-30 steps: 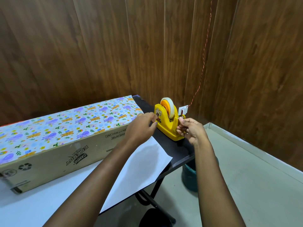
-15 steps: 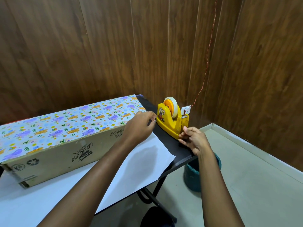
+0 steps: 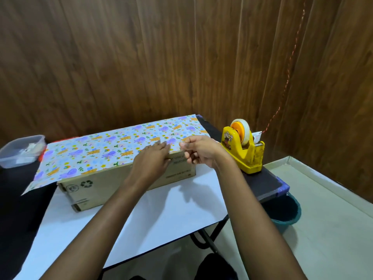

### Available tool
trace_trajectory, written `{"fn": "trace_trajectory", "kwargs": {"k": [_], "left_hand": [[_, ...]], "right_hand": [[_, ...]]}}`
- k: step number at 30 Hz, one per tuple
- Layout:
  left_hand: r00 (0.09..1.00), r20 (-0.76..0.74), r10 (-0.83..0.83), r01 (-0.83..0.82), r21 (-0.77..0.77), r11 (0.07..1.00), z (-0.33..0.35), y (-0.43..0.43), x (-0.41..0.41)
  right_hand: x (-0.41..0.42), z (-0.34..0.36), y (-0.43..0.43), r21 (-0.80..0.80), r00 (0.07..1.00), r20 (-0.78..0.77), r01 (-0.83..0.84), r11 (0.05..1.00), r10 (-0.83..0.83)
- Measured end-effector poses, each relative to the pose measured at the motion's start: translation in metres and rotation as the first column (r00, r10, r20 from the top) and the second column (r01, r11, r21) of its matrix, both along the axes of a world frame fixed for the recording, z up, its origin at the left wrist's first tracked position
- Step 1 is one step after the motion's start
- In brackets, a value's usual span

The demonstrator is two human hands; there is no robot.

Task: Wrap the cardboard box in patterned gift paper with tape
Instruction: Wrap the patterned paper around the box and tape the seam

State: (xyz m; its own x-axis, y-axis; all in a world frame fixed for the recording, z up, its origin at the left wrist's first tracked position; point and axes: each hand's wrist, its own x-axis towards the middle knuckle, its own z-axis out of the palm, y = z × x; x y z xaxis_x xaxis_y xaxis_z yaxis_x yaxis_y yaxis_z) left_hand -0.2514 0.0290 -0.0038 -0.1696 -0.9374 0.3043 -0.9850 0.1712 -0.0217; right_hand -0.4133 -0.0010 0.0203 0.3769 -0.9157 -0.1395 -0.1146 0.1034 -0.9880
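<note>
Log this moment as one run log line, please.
step: taping paper edge | left hand: pressing gift paper onto cardboard box | right hand: pinched, tape piece unclear | tape dispenser: right of box

The left hand point(image 3: 152, 158) presses flat on patterned paper point(image 3: 121, 146) at the cardboard box's point(image 3: 129, 178) top edge; the right hand point(image 3: 199, 151) hovers beside it, fingers pinched, near the yellow tape dispenser point(image 3: 243, 151).

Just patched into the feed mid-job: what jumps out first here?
The patterned gift paper draped over the top of the long cardboard box, centre table. Both hands meet at its near top edge: left hand flat on the paper, right hand pinched beside it. A yellow tape dispenser stands at the right.
</note>
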Motion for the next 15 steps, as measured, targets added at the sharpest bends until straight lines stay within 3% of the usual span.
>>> {"fn": "trace_trajectory", "kwargs": {"k": [4, 8, 15], "left_hand": [[0.992, -0.122, -0.041, 0.032, -0.072, 0.997, -0.011, 0.010, 0.004], [0.991, -0.126, -0.048, 0.035, -0.104, 0.994, -0.014, 0.008, 0.004], [0.990, -0.134, -0.037, 0.023, -0.109, 0.994, -0.016, 0.006, 0.007]], "right_hand": [[0.030, 0.012, -0.002, 0.066, 0.990, -0.130, 0.069, 0.995, -0.060], [0.041, 0.017, -0.004, 0.108, 0.958, -0.262, 0.151, 0.983, -0.118], [0.053, 0.026, -0.005, 0.001, 0.880, -0.436, 0.210, 0.978, -0.188]]}}
